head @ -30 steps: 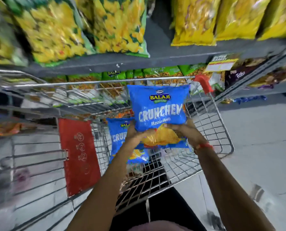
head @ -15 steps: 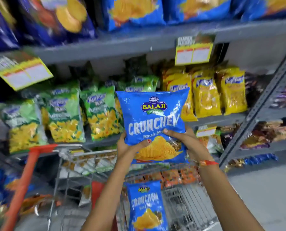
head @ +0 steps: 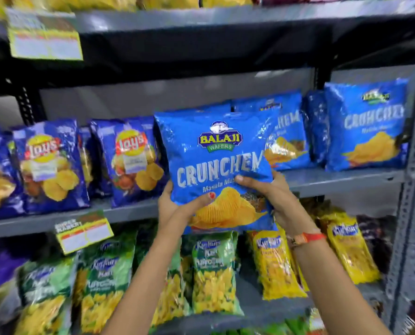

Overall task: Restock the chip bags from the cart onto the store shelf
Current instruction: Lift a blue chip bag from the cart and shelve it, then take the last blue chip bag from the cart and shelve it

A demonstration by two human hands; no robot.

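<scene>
Both hands hold one glossy bright-blue foil chip bag printed "Balaji Wafers Crunchem" (head: 216, 170), upright and face-on, in front of the grey metal store shelf (head: 341, 181). The left hand (head: 175, 209) clasps the bag's lower left corner with its thumb across the front. The right hand (head: 271, 197), above a red wrist band (head: 306, 238), grasps the lower right side with its fingers (head: 247, 181) laid over the print. Both grips are closed on the bag.

The bag is raised to shelf level but not yet resting on it; its bottom edge hangs just below the shelf's front lip. It sits between the dark-blue Lay's bags (head: 131, 160) to its left and the row of matching blue Crunchem bags (head: 366, 126) to its right.

The likely trouble is the lip: pushed forward at this height, the bag's base could catch on the edge and crumple. The slot also looks snug, so sliding in could tip a Lay's bag or push the Crunchem bag directly behind it backward. The foil is slick and puffy, so a low grip may let the top flop over.

Half a second ago the bag was lower, in front of the green and yellow snack bags (head: 213, 274), with the cart visible beneath; now it is a shelf higher and the cart is out of view.
</scene>
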